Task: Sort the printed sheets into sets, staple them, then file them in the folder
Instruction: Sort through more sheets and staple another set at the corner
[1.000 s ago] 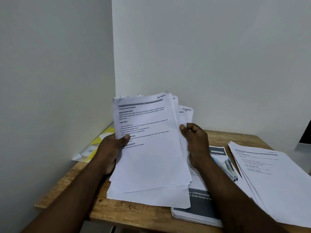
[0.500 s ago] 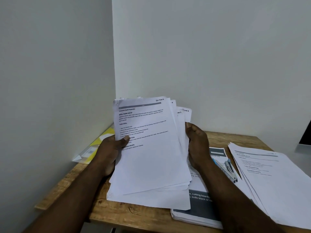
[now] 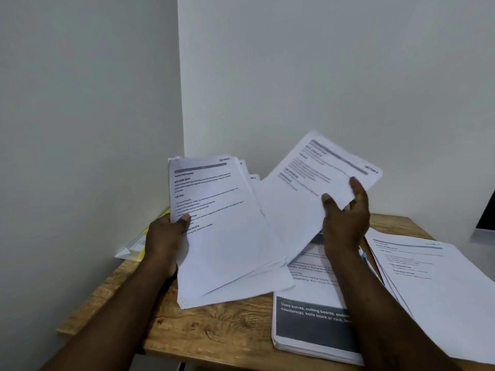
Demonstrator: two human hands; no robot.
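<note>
Now right hand (image 3: 345,218) holds one sheet (image 3: 302,188), pulled rightward off stack (image 3: 222,231); left hand (image 3: 166,236) still grips stack.

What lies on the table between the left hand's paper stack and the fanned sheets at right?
Head view: a thick white printed pile with grey band.
</note>
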